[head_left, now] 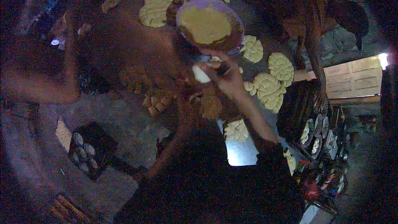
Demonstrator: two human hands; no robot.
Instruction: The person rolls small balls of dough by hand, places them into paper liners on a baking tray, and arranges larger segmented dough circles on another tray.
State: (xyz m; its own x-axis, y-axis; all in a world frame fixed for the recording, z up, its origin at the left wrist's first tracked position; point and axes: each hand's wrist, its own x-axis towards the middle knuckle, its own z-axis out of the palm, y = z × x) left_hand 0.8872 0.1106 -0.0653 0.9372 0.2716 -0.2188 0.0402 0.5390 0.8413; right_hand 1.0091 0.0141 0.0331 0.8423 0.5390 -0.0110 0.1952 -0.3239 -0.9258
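Note:
My right hand (230,81) is closed, fingers curled, just below a purple-rimmed basin (241,37) that holds a yellowish, grainy mass. At its fingertips is a smooth, pale lump (202,74), apparently dough, smeared by motion. My left forearm (169,151) reaches up from the lower edge. The left hand (186,95) lies in deep shadow beside the lump, its fingers too dark to make out. Around it are brown, broken-looking pieces (157,104). Clusters of pale dough pieces (268,87) lie to the right of my right hand.
More dough clusters (154,12) lie beyond the basin. Another person's bent arm (41,93) comes in from the left. A dark, long-handled pan (110,157) with several pale rounds sits at lower left. A bright sheet (241,153) is near my right forearm. Cluttered items (317,141) stand at right.

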